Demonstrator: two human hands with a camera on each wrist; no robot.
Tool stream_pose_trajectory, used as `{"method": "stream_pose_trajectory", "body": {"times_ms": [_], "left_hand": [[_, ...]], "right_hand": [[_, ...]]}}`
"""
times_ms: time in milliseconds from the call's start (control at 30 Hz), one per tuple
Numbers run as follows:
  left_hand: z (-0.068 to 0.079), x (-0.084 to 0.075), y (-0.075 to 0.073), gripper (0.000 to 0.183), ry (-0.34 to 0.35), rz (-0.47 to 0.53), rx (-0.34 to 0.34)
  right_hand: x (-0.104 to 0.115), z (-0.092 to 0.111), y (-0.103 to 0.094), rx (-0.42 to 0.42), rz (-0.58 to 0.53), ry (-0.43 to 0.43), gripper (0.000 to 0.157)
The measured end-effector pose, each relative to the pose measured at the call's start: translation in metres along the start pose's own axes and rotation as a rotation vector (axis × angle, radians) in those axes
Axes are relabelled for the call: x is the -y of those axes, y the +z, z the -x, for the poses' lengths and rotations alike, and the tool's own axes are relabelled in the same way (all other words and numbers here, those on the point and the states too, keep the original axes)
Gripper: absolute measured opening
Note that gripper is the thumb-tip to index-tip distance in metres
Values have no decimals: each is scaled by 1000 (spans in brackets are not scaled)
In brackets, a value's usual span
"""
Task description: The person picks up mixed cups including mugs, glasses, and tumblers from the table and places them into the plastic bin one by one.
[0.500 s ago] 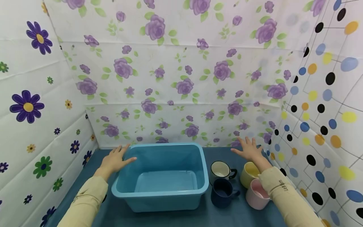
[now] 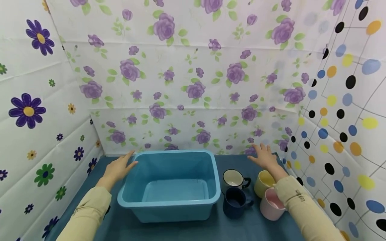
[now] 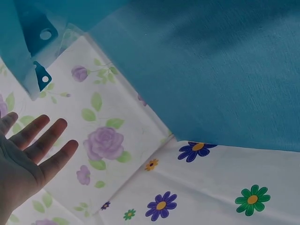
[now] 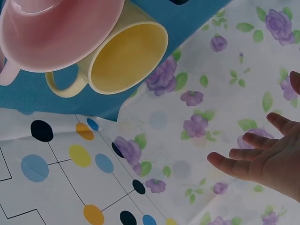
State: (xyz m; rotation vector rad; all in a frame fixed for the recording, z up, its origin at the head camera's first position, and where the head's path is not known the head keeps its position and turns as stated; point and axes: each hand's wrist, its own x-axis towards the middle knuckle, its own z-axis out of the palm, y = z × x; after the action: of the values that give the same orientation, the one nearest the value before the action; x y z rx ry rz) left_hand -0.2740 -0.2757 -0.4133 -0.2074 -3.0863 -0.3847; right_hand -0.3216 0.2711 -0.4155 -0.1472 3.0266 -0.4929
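Hovering well apart, the person's left hand [image 2: 117, 169] and right hand [image 2: 265, 159] have their fingers spread and grip nothing, the left near the left rim of the blue tub [image 2: 172, 212] and the right out past the far side of the yellow mug [image 2: 263, 185]. The tub sits upright on the desk [image 2: 163, 232], with the mugs to its right: a cream mug [image 2: 231, 180] with a dark rim behind a navy mug [image 2: 233, 209], then the yellow one behind a pink mug [image 2: 269, 209]. The likeliest trouble, I would judge, is on the right, where the forearm crosses close to the yellow and pink mugs: drawn back low, the right sleeve [image 2: 304, 207] could catch a rim and tip one over. Crowding adds to the risk; the cream and navy mugs' handles point toward the other pair, so a careless lift might knock a neighbour, though whether the mugs touch I cannot tell. On the left, pressing down on the tub's rim alone could tilt it, and a sideways push could slide it into the cream and navy mugs, since it looks light. Mugs bumped together might chip, if they are brittle; their material is not clear.
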Motion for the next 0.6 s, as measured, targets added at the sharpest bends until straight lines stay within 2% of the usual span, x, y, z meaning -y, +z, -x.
{"method": "stream_pose_trajectory", "body": {"times_ms": [233, 600], "left_hand": [[1, 5, 6, 50, -5, 14, -7], [-1, 14, 11, 55, -17, 62, -29]], "right_hand": [[-1, 0, 9, -7, -40, 0, 66], [-2, 4, 16, 42, -37, -15, 65]]}}
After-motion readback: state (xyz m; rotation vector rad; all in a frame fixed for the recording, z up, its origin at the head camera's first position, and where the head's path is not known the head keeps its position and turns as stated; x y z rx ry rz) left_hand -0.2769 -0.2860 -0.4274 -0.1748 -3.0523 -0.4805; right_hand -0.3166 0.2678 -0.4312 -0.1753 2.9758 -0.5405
